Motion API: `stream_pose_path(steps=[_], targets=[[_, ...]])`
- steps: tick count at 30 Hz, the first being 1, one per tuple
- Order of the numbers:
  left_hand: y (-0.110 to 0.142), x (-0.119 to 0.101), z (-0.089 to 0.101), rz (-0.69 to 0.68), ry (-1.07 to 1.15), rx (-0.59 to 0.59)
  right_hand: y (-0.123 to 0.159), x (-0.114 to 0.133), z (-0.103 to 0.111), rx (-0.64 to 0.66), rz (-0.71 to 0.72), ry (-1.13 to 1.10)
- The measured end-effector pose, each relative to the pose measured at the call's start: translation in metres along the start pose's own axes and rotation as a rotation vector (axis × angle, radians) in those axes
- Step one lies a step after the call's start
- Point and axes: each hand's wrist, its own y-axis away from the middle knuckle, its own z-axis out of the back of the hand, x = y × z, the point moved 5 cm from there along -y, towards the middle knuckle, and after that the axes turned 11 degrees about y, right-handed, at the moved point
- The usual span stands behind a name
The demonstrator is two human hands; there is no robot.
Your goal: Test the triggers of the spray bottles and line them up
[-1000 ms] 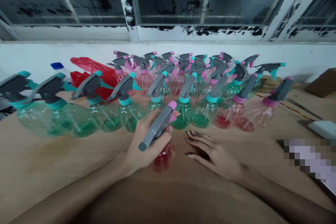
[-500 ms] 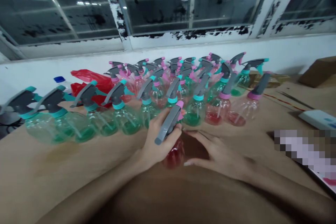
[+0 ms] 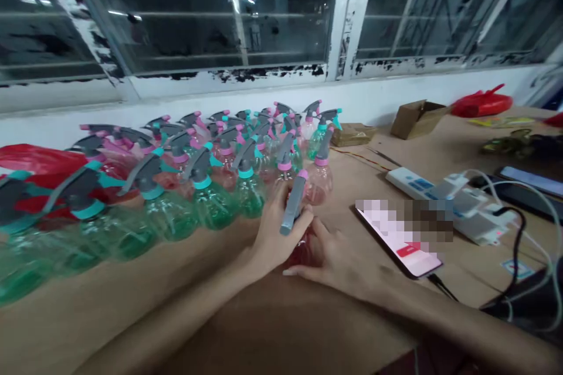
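My left hand [image 3: 279, 225] is closed round the neck of a spray bottle [image 3: 300, 253] with red liquid, a grey spray head and a pink nozzle tip. My right hand [image 3: 338, 255] curls round the lower body of that same bottle from the right, thumb in front; its far fingers are hidden. Just beyond stand other spray bottles: a pink-collared one [image 3: 320, 181] at the end of the front row, and teal-collared ones with green liquid [image 3: 215, 205] to the left.
Several more spray bottles fill the back rows by the wall. A red plastic bag [image 3: 44, 158] lies at left. To the right are a lit phone [image 3: 407, 249], a white power strip [image 3: 411, 181] with cables, an open cardboard box [image 3: 413, 120] and another red bag [image 3: 481, 102].
The view has swung right. My right hand has moved from lying open on the table to the bottle and closed round its body. My left hand still grips the neck.
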Motion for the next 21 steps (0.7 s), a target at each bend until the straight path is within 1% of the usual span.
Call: stream_pose_path(steps=[2, 5, 7, 9, 13, 15, 17, 21], targets=[[-0.005, -0.005, -0.012, -0.044, -0.002, 0.062, 0.005, -0.011, 0.011, 0.005, -0.001, -0.015], [-0.006, -0.009, -0.022, -0.107, -0.025, 0.201, 0.011, -0.029, 0.03, -0.022, 0.008, -0.036], [-0.003, -0.005, -0.022, -0.113, -0.048, 0.232, 0.013, -0.045, 0.045, -0.074, -0.002, -0.03], [0.004, 0.005, -0.018, -0.102, -0.071, 0.251, 0.011, -0.066, 0.062, -0.14, -0.039, 0.022], [0.022, 0.031, -0.008, 0.017, -0.091, 0.28, -0.006, -0.117, 0.09, -0.273, -0.136, 0.084], [0.031, 0.042, -0.003, 0.078, -0.111, 0.274, -0.021, -0.14, 0.094, -0.267, -0.15, 0.059], [0.038, 0.05, 0.001, 0.114, -0.123, 0.25, -0.035, -0.158, 0.093, -0.264, -0.163, 0.042], [0.05, 0.064, 0.008, 0.182, -0.136, 0.218, -0.056, -0.178, 0.077, -0.236, -0.167, -0.014]])
